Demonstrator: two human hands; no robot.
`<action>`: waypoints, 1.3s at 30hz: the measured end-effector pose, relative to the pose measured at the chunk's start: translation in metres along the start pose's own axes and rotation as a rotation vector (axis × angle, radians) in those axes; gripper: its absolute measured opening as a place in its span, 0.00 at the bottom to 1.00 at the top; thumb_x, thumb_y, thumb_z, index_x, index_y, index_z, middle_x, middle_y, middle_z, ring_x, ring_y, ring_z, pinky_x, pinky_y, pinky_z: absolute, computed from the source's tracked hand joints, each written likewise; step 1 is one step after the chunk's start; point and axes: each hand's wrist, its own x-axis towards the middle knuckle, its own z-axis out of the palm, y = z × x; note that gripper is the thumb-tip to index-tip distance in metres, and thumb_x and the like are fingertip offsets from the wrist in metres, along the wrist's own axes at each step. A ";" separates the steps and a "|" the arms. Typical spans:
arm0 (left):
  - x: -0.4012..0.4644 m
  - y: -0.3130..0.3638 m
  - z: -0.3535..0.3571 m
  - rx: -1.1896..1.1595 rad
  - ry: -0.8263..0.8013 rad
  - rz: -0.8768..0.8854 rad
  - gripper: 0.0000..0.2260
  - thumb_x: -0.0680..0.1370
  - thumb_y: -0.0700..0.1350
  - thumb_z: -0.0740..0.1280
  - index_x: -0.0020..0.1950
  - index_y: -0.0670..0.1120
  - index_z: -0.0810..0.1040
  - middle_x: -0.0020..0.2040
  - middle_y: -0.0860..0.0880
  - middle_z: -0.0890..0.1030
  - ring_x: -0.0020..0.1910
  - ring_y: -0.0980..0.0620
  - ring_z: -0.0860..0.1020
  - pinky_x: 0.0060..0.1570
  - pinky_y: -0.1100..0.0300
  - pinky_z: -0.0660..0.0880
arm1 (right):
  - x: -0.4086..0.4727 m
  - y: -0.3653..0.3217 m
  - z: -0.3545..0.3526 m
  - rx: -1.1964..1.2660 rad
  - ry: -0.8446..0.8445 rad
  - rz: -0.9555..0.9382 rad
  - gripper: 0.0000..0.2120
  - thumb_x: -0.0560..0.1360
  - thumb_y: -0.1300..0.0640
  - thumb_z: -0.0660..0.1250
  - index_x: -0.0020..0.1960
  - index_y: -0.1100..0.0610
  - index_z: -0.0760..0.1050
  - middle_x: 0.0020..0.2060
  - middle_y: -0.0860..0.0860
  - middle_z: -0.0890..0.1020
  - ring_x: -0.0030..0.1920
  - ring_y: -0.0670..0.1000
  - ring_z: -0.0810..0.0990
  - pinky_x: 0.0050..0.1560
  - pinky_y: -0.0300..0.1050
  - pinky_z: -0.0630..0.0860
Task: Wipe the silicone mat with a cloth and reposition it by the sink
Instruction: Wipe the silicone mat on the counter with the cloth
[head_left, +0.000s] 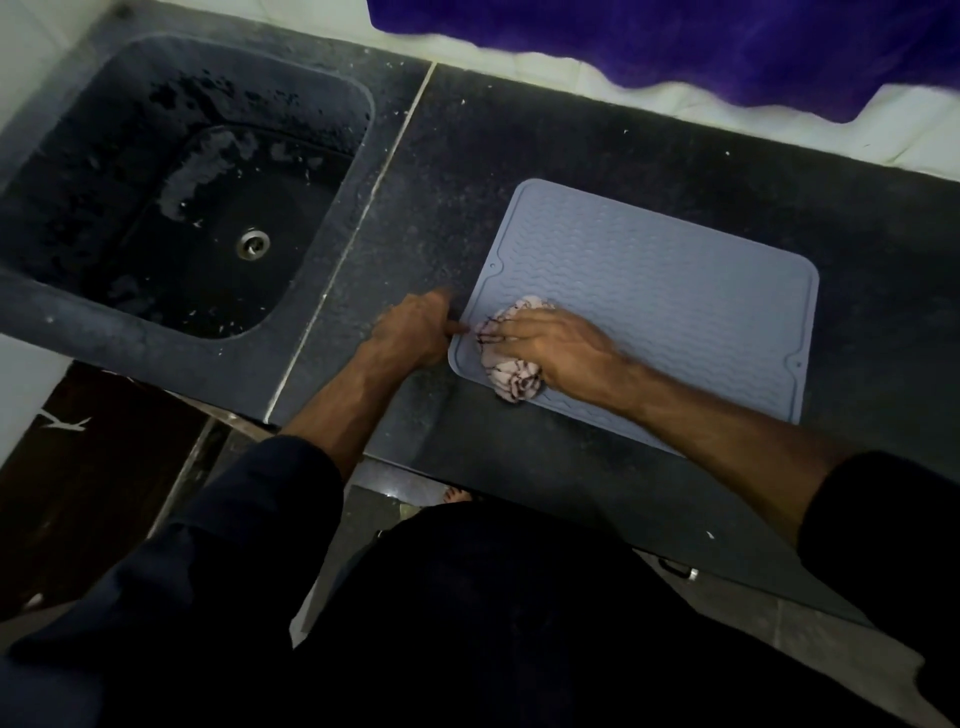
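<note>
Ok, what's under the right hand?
A crumpled cloth, pressed onto the grey mat by the right hand. The mat beneath the cloth is covered.

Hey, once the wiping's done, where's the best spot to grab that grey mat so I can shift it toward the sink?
Probably the silicone mat is best pinched at its raised rim on the sink-side near corner, coming from the left, where the left hand already rests. It lies flat on the counter, so only an edge can be lifted. The right hand presses the cloth there.
</note>
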 end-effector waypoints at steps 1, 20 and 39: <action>0.000 0.000 0.000 -0.001 -0.013 -0.014 0.16 0.77 0.54 0.67 0.61 0.48 0.74 0.57 0.46 0.79 0.53 0.44 0.78 0.52 0.50 0.75 | -0.005 0.004 -0.001 -0.009 -0.024 0.008 0.23 0.69 0.59 0.73 0.64 0.54 0.76 0.64 0.53 0.78 0.66 0.55 0.73 0.69 0.53 0.64; 0.006 -0.001 0.005 -0.055 -0.014 -0.098 0.14 0.76 0.56 0.66 0.58 0.50 0.75 0.52 0.47 0.78 0.53 0.46 0.77 0.64 0.39 0.68 | -0.012 -0.009 -0.017 0.009 -0.062 -0.048 0.21 0.70 0.58 0.72 0.62 0.56 0.77 0.61 0.57 0.78 0.63 0.59 0.73 0.64 0.54 0.69; -0.012 0.015 0.018 0.087 0.113 -0.120 0.15 0.77 0.48 0.66 0.62 0.47 0.72 0.58 0.45 0.80 0.62 0.44 0.76 0.70 0.35 0.49 | -0.039 -0.002 -0.005 0.047 -0.017 -0.023 0.20 0.71 0.60 0.70 0.63 0.55 0.77 0.64 0.56 0.77 0.65 0.58 0.74 0.65 0.54 0.68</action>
